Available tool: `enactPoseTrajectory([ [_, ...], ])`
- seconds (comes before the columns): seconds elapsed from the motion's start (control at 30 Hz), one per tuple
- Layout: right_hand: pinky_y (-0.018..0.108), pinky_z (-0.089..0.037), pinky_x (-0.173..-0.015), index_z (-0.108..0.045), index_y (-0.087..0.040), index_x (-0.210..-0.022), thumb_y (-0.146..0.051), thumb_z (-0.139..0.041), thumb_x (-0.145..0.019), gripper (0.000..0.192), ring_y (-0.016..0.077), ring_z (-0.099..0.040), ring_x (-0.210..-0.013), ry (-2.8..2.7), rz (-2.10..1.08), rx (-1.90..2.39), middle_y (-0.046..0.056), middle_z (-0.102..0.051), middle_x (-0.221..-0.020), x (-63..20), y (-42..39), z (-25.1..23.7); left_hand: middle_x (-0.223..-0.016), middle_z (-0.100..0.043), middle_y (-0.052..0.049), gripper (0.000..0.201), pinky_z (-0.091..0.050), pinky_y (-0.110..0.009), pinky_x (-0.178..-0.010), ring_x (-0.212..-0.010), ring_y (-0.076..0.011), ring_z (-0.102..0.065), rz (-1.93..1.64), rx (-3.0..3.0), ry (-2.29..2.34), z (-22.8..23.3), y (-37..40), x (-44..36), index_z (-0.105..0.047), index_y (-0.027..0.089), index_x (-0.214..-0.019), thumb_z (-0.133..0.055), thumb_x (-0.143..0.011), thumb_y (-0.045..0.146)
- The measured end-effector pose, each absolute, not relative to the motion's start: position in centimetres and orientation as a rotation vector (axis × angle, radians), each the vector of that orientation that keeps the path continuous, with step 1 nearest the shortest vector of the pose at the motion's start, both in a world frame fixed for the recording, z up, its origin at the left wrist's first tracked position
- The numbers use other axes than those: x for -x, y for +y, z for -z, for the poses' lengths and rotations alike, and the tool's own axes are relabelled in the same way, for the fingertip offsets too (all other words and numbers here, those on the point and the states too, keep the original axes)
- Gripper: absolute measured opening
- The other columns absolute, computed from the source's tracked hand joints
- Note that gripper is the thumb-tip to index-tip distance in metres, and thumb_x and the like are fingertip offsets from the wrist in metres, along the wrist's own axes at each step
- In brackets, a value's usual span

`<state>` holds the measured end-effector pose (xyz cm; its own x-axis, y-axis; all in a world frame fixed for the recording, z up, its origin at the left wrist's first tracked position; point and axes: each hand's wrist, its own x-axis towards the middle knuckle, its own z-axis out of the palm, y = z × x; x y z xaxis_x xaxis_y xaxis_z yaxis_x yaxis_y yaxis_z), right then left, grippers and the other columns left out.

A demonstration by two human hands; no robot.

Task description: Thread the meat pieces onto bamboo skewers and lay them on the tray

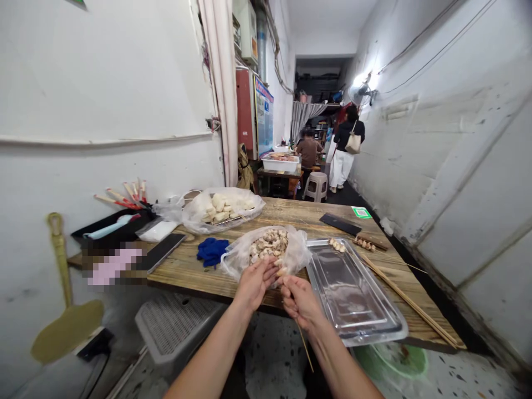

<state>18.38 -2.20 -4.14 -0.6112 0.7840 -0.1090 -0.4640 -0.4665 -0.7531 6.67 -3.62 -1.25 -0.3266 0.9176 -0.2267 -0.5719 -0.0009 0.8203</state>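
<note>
No writing can be read anywhere: the green sticker [361, 212] at the far edge of the wooden table [195, 271] and the blue poster [263, 116] on the wall beyond it are both too small to make out.

The left hand [254, 282] is at the near edge of the table, fingers curled against the front of the plastic bag of pale meat pieces [268, 246], closed around a piece at the bag's mouth. The right hand [300, 299] is just beside it, touching it at the fingertips, and is clenched on a thin bamboo skewer [305, 346] that slants down below the table edge toward the floor. A small pale piece [282, 271] sits between the two hands at the skewer's upper tip.

The bag lies on the table close to its near edge, between a blue cloth [211, 250] and a clear plastic tray [353, 288]. At the far end of the tray lie two finished skewers [337, 245]. Loose bamboo sticks [409, 302] run along the table beyond the tray. Behind the bag, further across the table, sits a second bag of white chunks [222, 209], and a dark phone [160, 252] lies beyond the cloth.
</note>
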Motion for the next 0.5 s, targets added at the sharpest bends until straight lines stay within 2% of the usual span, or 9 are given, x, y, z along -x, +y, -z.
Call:
enactPoseTrajectory([
  [0.5, 0.01, -0.012, -0.023, -0.055, -0.013, -0.072, -0.035, -0.063, -0.068, 0.024, -0.0023, -0.02, -0.025, -0.883, -2.132, 0.538, -0.01, -0.042, -0.043, -18.1, -2.7, 4.8, -0.075, -0.067, -0.012, 0.01, -0.05, -0.023, -0.054, -0.065, -0.0167, -0.063, -1.55, -0.497, 1.072, 2.5, -3.3, -7.1, -0.061, 0.009, -0.074, -0.063, -0.068, 0.017],
])
